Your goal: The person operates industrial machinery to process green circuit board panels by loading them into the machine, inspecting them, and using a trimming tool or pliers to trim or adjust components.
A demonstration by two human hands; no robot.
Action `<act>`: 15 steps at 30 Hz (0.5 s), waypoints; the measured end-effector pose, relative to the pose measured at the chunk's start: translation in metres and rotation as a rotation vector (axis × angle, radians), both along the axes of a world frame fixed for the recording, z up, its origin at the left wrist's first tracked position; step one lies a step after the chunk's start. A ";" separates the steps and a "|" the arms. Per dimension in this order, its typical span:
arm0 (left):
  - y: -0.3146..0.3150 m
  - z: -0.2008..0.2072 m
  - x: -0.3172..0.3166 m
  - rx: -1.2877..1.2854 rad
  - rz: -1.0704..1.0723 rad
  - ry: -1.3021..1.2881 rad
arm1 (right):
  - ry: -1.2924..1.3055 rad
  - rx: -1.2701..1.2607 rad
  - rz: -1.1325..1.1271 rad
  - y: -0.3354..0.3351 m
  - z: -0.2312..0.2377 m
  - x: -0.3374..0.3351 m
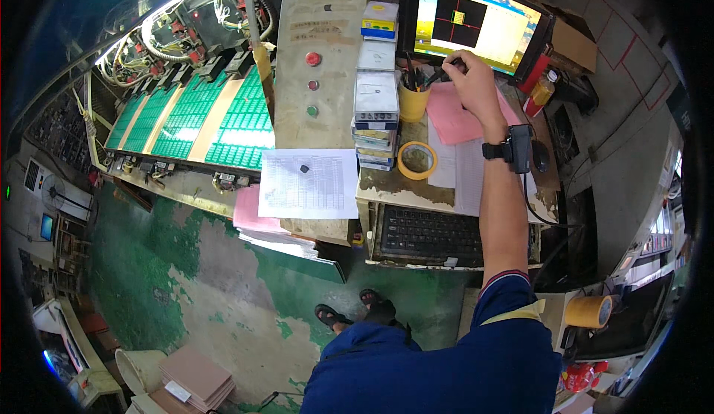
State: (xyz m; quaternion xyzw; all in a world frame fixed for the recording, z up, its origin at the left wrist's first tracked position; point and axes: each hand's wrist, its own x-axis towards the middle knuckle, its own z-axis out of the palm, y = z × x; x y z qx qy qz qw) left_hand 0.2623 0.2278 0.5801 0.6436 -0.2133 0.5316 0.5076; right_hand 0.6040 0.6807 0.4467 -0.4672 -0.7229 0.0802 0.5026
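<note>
My right hand point(471, 83) reaches forward over the desk, just below the lit monitor point(513, 31). Its fingers are closed in a pinch round a black pen point(437, 77), which slants down toward a yellow cup point(413, 106) with other pens standing in it. Whether the pen's tip is inside the cup I cannot tell. Under the wrist lie pink sheets point(445, 120) and white papers point(467, 180). A yellow roll of tape point(402, 162) lies flat in front of the cup. My left hand is out of view.
Left of the cup rises a stack of small boxes point(375, 94). A keyboard point(428, 234) sits on a lower shelf. Left stands a machine with green circuit panels point(242, 120) and push buttons point(313, 59). A printed sheet point(320, 194) carries a small black object point(304, 168). A bottle point(541, 92) stands right.
</note>
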 end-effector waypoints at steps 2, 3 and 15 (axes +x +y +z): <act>0.018 0.003 0.016 0.027 0.255 0.005 | -0.007 -0.039 -0.048 -0.007 0.006 0.002; 0.006 -0.002 0.016 0.029 0.254 0.005 | -0.007 -0.038 -0.048 -0.010 0.008 0.007; 0.184 -0.101 0.106 -0.080 1.259 0.910 | 0.324 0.134 -0.038 -0.162 0.037 0.042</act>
